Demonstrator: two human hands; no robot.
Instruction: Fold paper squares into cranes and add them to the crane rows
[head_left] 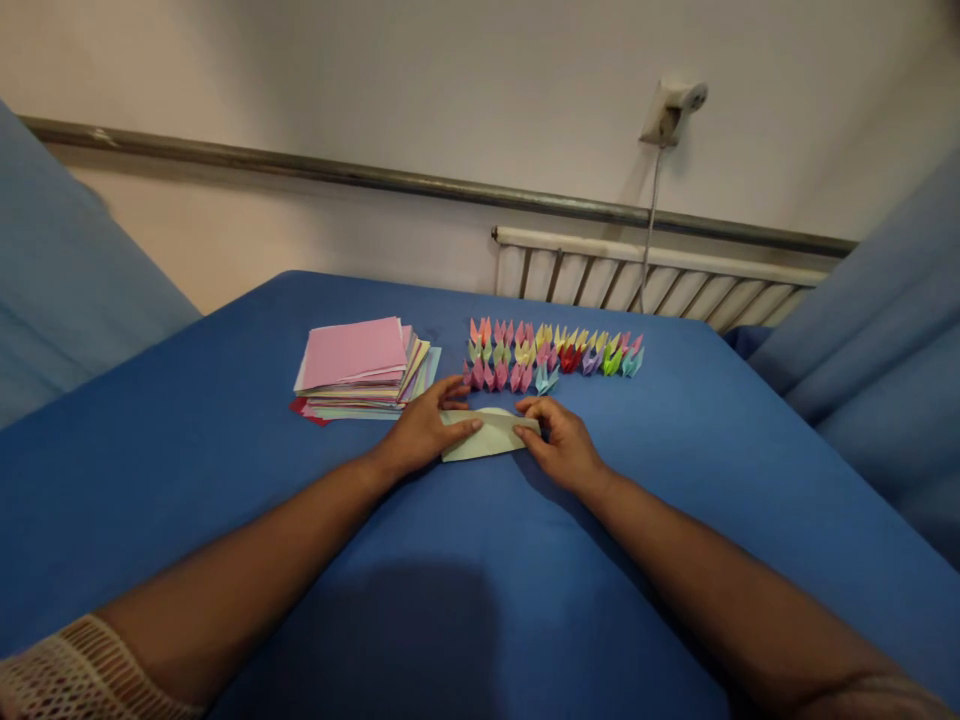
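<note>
A pale green sheet of paper (491,436), bent over on itself, is held low over the blue-covered table. My left hand (429,428) grips its left end, the thumb lying on top of the paper and the fingers behind it. At the opposite end my right hand (561,440) pinches the sheet between thumb and fingers. Just beyond both hands stand rows of folded paper cranes (517,352) in pink, yellow, green, red, purple and blue. To the left of my left hand lies a stack of coloured paper (356,355), with a pink sheet uppermost.
The blue table cover (247,420) reaches toward the wall. Behind it are a white radiator (585,265), a metal rail (390,182) and a wall socket (666,112) with a hanging cord. Blue curtains (892,330) hang on both sides.
</note>
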